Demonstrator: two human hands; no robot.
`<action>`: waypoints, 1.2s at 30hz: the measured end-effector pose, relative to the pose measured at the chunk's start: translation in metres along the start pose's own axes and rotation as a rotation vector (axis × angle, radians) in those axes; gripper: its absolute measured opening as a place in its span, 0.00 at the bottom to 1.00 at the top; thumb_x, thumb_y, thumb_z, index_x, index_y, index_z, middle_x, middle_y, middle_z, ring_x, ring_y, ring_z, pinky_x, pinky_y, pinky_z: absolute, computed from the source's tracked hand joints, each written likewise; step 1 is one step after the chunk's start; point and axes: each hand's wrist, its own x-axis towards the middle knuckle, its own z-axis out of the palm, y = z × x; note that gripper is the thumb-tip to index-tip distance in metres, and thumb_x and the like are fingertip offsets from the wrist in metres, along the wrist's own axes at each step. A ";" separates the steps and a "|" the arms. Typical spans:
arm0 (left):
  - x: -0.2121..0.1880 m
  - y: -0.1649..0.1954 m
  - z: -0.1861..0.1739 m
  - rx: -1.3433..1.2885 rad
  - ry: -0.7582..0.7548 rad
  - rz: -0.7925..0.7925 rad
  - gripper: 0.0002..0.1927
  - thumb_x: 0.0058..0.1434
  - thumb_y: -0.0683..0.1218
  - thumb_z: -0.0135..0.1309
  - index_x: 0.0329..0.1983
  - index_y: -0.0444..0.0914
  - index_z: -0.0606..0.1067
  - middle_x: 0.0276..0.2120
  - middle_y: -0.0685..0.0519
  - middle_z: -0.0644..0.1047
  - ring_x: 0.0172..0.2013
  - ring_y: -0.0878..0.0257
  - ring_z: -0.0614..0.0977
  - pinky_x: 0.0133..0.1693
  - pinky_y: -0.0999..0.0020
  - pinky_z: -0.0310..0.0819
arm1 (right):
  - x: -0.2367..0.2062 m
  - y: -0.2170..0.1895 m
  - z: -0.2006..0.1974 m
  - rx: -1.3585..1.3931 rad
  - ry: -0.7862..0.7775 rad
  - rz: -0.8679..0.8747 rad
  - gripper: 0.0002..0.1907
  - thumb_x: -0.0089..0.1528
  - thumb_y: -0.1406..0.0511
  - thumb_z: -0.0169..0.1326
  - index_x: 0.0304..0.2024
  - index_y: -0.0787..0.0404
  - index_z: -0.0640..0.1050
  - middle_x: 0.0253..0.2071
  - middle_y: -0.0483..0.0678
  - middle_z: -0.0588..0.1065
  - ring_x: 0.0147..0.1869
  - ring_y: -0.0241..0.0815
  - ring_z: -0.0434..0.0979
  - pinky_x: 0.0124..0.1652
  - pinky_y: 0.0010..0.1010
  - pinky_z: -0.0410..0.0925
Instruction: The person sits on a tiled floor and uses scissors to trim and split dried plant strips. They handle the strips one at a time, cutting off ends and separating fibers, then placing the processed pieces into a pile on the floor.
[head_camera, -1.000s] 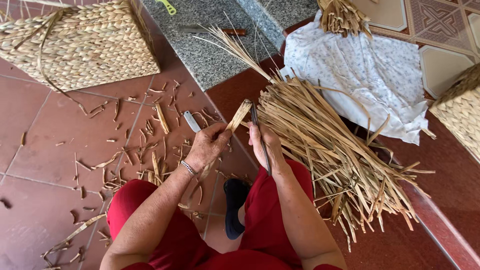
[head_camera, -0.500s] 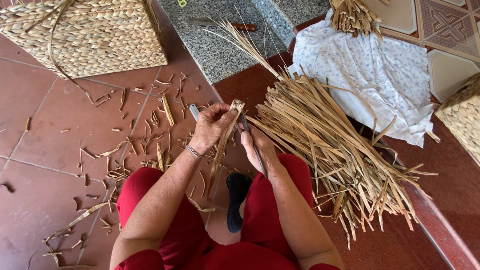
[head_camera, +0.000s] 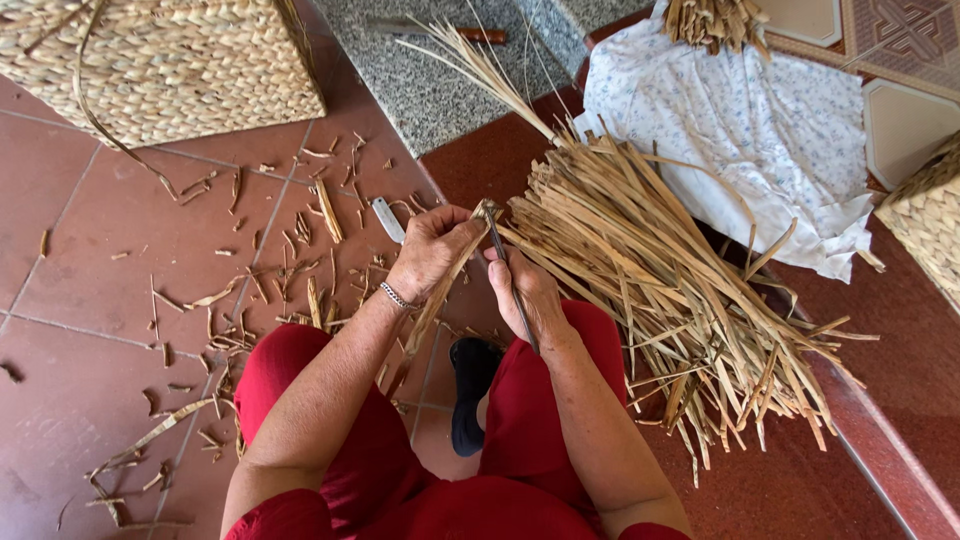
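Observation:
My left hand (head_camera: 432, 248), with a bracelet at the wrist, grips a long dried reed strip (head_camera: 428, 318) near its top end; the strip runs down past my knee. My right hand (head_camera: 528, 290) holds a thin dark blade (head_camera: 505, 270) against the upper end of that strip. Both hands meet above my red-trousered lap. A big bundle of dried reed strips (head_camera: 670, 290) lies just right of my right hand, fanned out toward the lower right.
Cut reed scraps (head_camera: 290, 250) litter the red tiles at left. A woven basket (head_camera: 160, 60) stands at top left, another (head_camera: 930, 225) at the right edge. A white cloth (head_camera: 760, 130) covers a seat behind the bundle. A grey stone step (head_camera: 440, 70) holds a knife (head_camera: 440, 30).
Both hands have stayed together on the strip and blade, with the left hand shifting slightly along the strip. The view has tilted a little; the bundle has not moved.

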 end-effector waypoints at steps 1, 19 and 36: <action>0.000 -0.001 -0.001 0.061 0.012 -0.001 0.10 0.66 0.45 0.58 0.43 0.34 0.80 0.30 0.54 0.81 0.27 0.73 0.79 0.28 0.75 0.76 | 0.000 0.002 0.001 -0.014 0.019 -0.015 0.25 0.74 0.52 0.39 0.50 0.64 0.78 0.30 0.49 0.78 0.33 0.45 0.81 0.36 0.36 0.74; -0.005 -0.019 -0.004 -0.125 -0.066 -0.036 0.07 0.66 0.43 0.58 0.40 0.33 0.79 0.29 0.55 0.81 0.27 0.73 0.77 0.28 0.76 0.72 | -0.004 0.000 0.014 0.025 0.075 -0.092 0.26 0.75 0.52 0.35 0.49 0.67 0.76 0.31 0.54 0.76 0.33 0.52 0.79 0.34 0.40 0.71; -0.015 -0.004 -0.023 -0.144 -0.032 -0.084 0.09 0.67 0.44 0.57 0.43 0.33 0.81 0.30 0.55 0.81 0.27 0.72 0.76 0.29 0.75 0.71 | 0.007 0.020 0.030 0.223 -0.090 -0.051 0.27 0.75 0.49 0.36 0.46 0.62 0.78 0.24 0.44 0.72 0.27 0.37 0.74 0.29 0.30 0.69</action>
